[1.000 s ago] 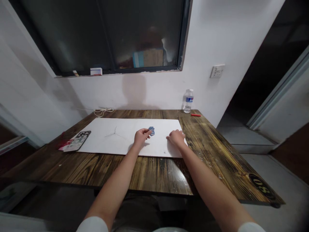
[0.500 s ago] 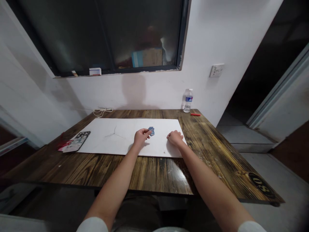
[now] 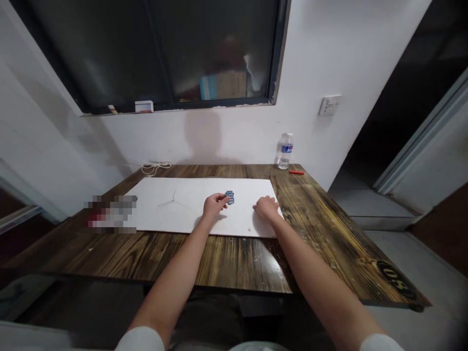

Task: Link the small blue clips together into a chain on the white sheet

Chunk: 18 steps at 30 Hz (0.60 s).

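Observation:
A small stack of blue-and-white pieces (image 3: pixel 229 197) stands on a large white board (image 3: pixel 241 185), too small to tell exactly what they are. My left hand (image 3: pixel 214 205) reaches it from the left, with the fingertips pinched at its left side. About a hand's width to the right, my right hand (image 3: pixel 265 208) rests on the board near its right edge, with loosely curled fingers holding nothing. Thin grey lines forming a Y (image 3: pixel 172 201) mark the board's left half.
The board lies on a dark burnt-wood table (image 3: pixel 226 258). A pixelated patch (image 3: pixel 109 214) covers something at the board's left end. A water bottle (image 3: pixel 285 151) and a red stick (image 3: pixel 296 172) stand at the far right, near a coiled white cable (image 3: pixel 156 168).
Both hands and the blue stack stay almost still. The view has shifted slightly, and the item left of the board, a patterned phone earlier, now appears pixelated.

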{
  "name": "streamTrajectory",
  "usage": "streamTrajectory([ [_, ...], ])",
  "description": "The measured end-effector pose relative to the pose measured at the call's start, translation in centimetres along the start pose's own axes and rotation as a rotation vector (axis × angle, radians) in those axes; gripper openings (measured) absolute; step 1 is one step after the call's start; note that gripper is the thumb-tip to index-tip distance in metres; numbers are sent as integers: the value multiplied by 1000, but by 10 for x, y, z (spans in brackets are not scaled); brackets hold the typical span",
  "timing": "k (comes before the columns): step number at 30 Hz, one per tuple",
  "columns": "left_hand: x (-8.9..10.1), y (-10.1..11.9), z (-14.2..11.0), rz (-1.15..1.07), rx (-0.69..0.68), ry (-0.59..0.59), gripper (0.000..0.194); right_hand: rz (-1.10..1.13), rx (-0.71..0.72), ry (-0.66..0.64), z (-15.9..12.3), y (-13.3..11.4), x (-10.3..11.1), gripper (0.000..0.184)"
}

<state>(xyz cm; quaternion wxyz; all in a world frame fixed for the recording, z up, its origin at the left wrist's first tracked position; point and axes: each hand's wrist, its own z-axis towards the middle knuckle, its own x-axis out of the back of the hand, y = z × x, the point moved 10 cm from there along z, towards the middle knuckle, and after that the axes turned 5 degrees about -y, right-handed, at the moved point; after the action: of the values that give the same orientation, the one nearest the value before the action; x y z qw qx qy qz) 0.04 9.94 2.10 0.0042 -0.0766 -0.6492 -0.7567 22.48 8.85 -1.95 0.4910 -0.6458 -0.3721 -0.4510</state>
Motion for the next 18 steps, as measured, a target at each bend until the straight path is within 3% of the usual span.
streamTrajectory([
  [18, 0, -1, 0, 13, 10, -2, 39, -51, 95, 19, -3, -11, 2, 27],
])
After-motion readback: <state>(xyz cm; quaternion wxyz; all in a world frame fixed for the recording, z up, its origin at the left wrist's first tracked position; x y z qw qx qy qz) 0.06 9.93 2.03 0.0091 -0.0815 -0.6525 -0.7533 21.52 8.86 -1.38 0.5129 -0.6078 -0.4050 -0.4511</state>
